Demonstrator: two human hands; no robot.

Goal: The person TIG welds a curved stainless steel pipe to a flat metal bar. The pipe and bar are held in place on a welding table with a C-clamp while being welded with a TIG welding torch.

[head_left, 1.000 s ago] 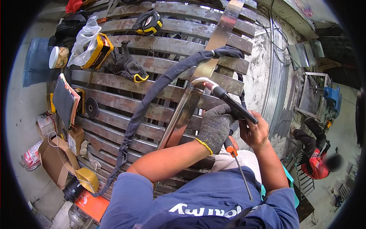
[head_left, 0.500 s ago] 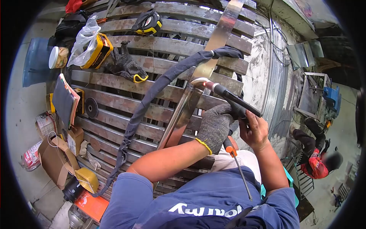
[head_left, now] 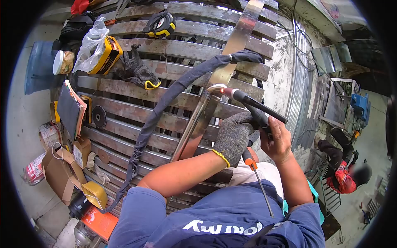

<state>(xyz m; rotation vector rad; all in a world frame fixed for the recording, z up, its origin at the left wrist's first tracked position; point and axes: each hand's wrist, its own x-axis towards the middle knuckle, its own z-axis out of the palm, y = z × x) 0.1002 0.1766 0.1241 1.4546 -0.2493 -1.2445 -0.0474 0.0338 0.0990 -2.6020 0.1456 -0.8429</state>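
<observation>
A welding torch (head_left: 256, 106) with a long black back cap is in my right hand (head_left: 278, 140), which is bare, its fingers closed round the handle. My left hand (head_left: 235, 134), in a grey knit glove with a yellow cuff, is closed against the torch handle; its fingertips are partly hidden. The torch nozzle is at the curved end of a shiny metal tube (head_left: 191, 124), with a small orange glow between them. Under the tube runs a flat metal strip (head_left: 225, 71). A dark sleeved cable (head_left: 159, 109) arches over the strip. An orange-handled screwdriver (head_left: 250, 162) lies below my gloved hand.
The slatted metal bench (head_left: 182, 49) holds a tape measure (head_left: 160, 24), a spare glove (head_left: 138, 72), a yellow-black box (head_left: 106, 56) and a grinding disc (head_left: 99, 116). A cardboard box (head_left: 62, 173) stands left. Another person (head_left: 343, 175) sits at right, beyond long metal profiles (head_left: 295, 78).
The torch has shifted slightly, its back cap end moving a little up and right with my right hand. My gloved left hand stays nearly still. The glow at the nozzle looks smaller.
</observation>
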